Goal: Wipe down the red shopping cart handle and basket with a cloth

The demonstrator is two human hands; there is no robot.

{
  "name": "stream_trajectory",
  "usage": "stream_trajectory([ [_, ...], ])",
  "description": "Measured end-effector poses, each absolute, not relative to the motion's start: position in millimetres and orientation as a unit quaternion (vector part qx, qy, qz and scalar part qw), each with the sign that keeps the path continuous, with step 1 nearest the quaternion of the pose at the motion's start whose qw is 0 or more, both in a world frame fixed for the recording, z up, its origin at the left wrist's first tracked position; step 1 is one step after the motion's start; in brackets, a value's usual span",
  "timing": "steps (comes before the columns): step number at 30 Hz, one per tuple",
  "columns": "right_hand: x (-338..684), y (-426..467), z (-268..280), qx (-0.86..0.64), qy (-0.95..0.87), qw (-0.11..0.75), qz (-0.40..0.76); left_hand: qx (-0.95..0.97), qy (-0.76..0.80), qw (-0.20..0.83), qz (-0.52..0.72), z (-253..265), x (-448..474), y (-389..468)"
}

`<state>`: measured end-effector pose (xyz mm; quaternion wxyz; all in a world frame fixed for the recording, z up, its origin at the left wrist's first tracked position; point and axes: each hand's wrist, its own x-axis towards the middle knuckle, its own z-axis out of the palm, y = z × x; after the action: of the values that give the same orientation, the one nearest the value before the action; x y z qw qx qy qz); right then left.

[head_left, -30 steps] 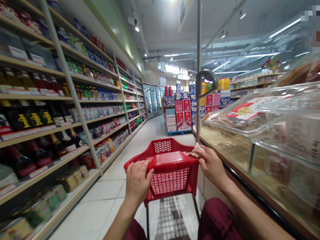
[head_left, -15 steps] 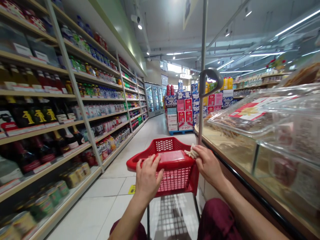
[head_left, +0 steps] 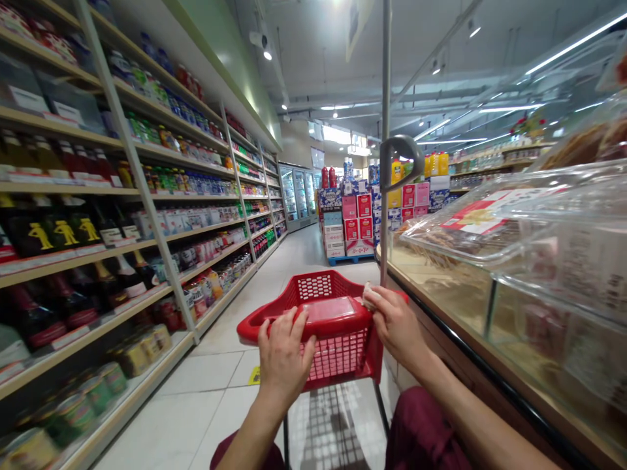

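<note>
In front of me stands a red plastic shopping cart [head_left: 337, 359] with a mesh basket. Its broad handle [head_left: 326, 316] has a pale, glossy panel on top. My left hand [head_left: 285, 356] lies over the left part of this handle, fingers bent across it and thumb on the near side. A small off-white crumpled cloth [head_left: 368, 296] is pinched in my right hand [head_left: 399, 323] at the handle's right end. The hand covers most of the cloth. Both of my knees, in maroon trousers [head_left: 424, 427], show below the cart.
Shelves [head_left: 169, 238] of bottles and cans line the left side. A glass-edged counter [head_left: 441, 287] with clear plastic food boxes [head_left: 470, 219] runs close on the right, beside a metal pole [head_left: 385, 85]. Stacked drink cartons [head_left: 350, 219] stand ahead on the tiled floor [head_left: 196, 418].
The cart and surroundings sit slightly further left in view. My right hand now covers more of the cloth. My left hand keeps its place on the handle.
</note>
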<state>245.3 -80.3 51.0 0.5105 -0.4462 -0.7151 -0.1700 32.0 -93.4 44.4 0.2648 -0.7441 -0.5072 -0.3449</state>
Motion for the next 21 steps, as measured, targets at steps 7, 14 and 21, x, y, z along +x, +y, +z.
stream_trajectory([
  [7,185,-88,61,-0.344,-0.791,0.484,-0.149,-0.748,-0.498,0.269,-0.347,43,30,-90],
  [14,214,-81,60,-0.464,-0.708,0.516,-0.128,-0.748,-0.495,0.257,-0.36,43,28,-89],
  [21,186,-90,58,-0.357,-0.776,0.501,-0.142,-0.753,-0.499,0.241,-0.354,46,28,-90],
])
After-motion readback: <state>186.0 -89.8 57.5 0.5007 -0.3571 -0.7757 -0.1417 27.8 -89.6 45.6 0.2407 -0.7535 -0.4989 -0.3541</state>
